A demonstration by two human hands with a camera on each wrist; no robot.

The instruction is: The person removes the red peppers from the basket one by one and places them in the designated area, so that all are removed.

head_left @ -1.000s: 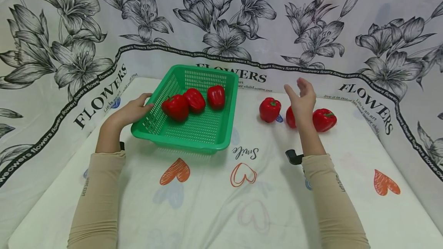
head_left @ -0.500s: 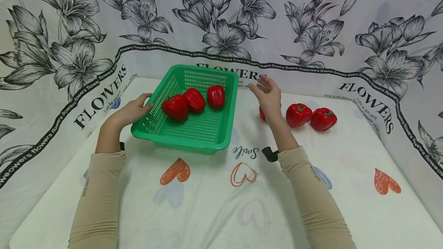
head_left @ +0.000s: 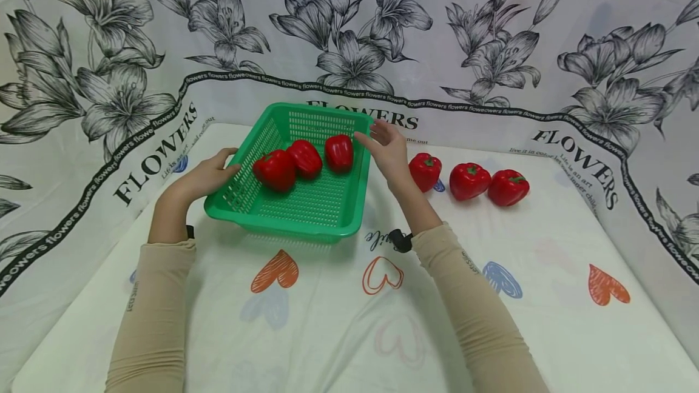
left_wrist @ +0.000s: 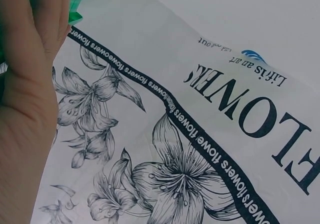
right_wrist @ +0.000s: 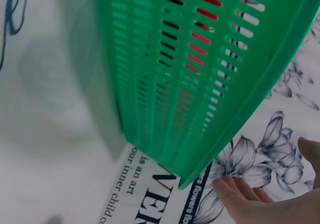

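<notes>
A green plastic basket point(head_left: 295, 226) with slotted walls stands on the table, holding three red bell peppers: a left one point(head_left: 275, 171), a middle one point(head_left: 304, 159) and a right one point(head_left: 339, 153). My left hand point(head_left: 203, 176) rests at the basket's left rim, thumb over the edge; in the left wrist view its fingers point(left_wrist: 47, 14) look fairly straight beside the green wall. At the far right corner of the rim is my right hand point(head_left: 390, 153), thumb and fingers spread with nothing between them. The right wrist view shows this hand point(right_wrist: 270, 204) beside the basket wall point(right_wrist: 200, 84), fingers apart from it.
Right of the basket, three more red bell peppers sit in a row: one point(head_left: 425, 171) close behind my right wrist, another point(head_left: 469, 181), and the last point(head_left: 508, 187). A white cloth point(head_left: 327, 320) printed with hearts covers the table; flowered cloth point(head_left: 349, 35) rises behind.
My right hand has moved left from above the loose peppers to the basket's right rim, uncovering those peppers. The left hand, basket and peppers have stayed in place.
</notes>
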